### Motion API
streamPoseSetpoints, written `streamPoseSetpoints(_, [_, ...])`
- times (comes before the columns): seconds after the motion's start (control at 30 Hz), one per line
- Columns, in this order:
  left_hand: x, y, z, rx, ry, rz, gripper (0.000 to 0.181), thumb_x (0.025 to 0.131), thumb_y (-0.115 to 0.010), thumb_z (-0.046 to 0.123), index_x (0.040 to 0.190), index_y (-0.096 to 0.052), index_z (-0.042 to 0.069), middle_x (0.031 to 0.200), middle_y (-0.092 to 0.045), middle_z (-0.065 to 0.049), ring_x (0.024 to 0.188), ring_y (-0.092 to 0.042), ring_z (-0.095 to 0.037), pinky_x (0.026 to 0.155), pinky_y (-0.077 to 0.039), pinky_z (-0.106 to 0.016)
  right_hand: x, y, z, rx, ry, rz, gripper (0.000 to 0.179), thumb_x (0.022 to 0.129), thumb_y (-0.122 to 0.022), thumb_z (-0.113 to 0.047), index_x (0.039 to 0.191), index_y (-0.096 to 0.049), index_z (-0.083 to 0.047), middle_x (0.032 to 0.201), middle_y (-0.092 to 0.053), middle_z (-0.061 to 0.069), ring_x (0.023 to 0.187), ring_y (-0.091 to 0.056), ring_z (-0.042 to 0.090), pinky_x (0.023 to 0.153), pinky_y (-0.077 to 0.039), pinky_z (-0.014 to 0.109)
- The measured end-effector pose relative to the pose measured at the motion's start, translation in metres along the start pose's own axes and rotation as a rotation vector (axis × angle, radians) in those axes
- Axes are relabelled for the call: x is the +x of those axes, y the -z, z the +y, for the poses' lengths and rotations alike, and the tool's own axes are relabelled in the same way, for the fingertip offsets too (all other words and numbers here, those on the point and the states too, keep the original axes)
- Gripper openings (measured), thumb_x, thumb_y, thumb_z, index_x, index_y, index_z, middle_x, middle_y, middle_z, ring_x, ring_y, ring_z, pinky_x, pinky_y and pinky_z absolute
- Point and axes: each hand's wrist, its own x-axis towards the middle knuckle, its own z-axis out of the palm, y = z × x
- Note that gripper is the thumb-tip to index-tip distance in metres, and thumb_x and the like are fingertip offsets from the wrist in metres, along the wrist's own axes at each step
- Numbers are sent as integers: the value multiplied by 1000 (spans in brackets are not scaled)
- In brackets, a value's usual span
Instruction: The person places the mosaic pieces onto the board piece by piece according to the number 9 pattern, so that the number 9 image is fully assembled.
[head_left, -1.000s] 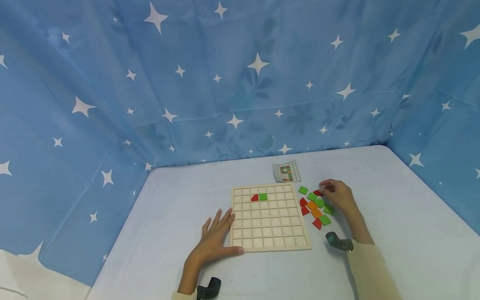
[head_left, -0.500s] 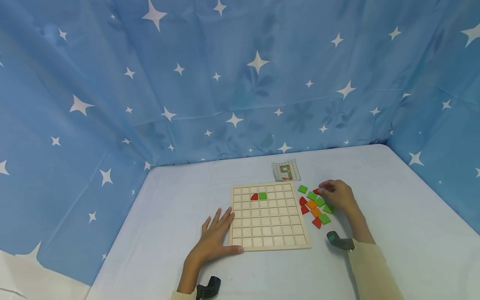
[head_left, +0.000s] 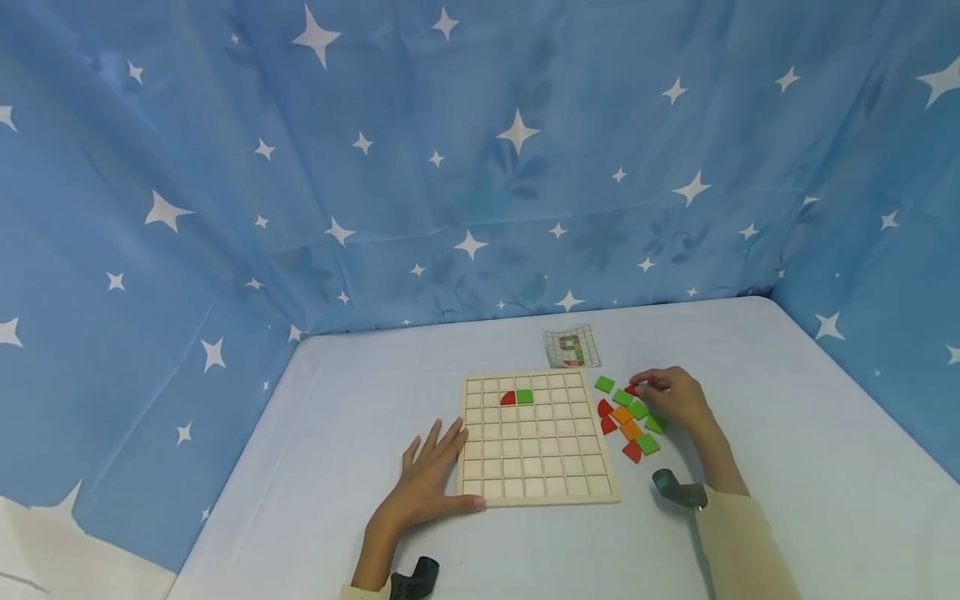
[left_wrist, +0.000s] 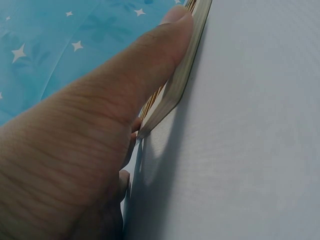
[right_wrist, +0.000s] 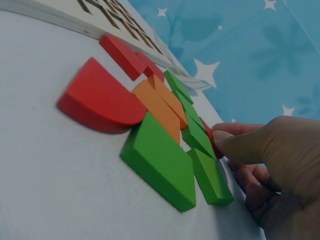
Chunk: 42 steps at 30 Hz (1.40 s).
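Note:
In the head view, a pale wooden grid board (head_left: 532,458) lies flat, with a red quarter-circle block (head_left: 508,398) and a green square block (head_left: 525,397) side by side in its cells. My left hand (head_left: 427,483) rests at the board's near left corner, fingers spread and thumb along the front edge (left_wrist: 185,70). Right of the board, my right hand (head_left: 675,396) pinches another red quarter-circle block (head_left: 632,389) between thumb and fingers, at the far side of the loose pile. The right wrist view shows this red block (right_wrist: 212,137) partly hidden by the thumb, close against green blocks.
Loose blocks lie between board and right hand: green squares (head_left: 647,443), orange squares (head_left: 622,415) and red quarter-circles (head_left: 632,451). A small printed pattern card (head_left: 572,347) lies behind the board. A blue star-print curtain (head_left: 480,167) encloses the white table (head_left: 360,392).
My right fingertips have shifted slightly left, along with the red block they pinch. The left hand stays on the board. The head view has tilted a little.

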Motion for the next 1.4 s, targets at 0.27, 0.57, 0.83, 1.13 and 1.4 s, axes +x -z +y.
streamPoseSetpoints(0.27, [-1,-3,-1,16,-7,23,106,73,-72,66,155,-30,14,164,-19,-2,152,-7,-36,116,-3,-65,-3,3,0,-14,23,-7,28,91,-68,-16,116,-69,-4,115,-58,24,108,-52,41,96,-46,58])
streamPoseSetpoints(0.57, [-3,-6,0,4,0,17,106,73,-71,68,155,-30,14,164,-19,-1,152,-7,-36,116,-3,-64,-6,1,1,-1,-3,15,25,88,-71,-11,105,-59,2,105,-61,24,99,-55,37,92,-51,50])
streamPoseSetpoints(0.83, [-2,-4,-1,-1,-12,25,105,73,-71,67,154,-30,13,164,-19,-2,152,-8,-36,116,-3,-63,-7,1,1,26,-31,81,26,89,-71,-14,104,-59,3,90,-59,15,83,-53,25,74,-48,28])
streamPoseSetpoints(1.13, [-1,-4,1,-12,0,21,106,72,-72,67,155,-30,15,164,-18,0,153,-6,-35,116,-2,-63,-8,3,-2,81,-66,196,28,100,-55,-24,106,-57,3,108,-62,26,95,-55,34,87,-52,45])
streamPoseSetpoints(1.4, [-1,-3,0,-7,-7,21,106,72,-73,65,154,-31,13,164,-20,-2,152,-7,-37,115,-3,-65,-9,8,-3,230,-148,298,39,103,-48,-35,115,-53,2,111,-71,23,76,-68,4,66,-47,6])
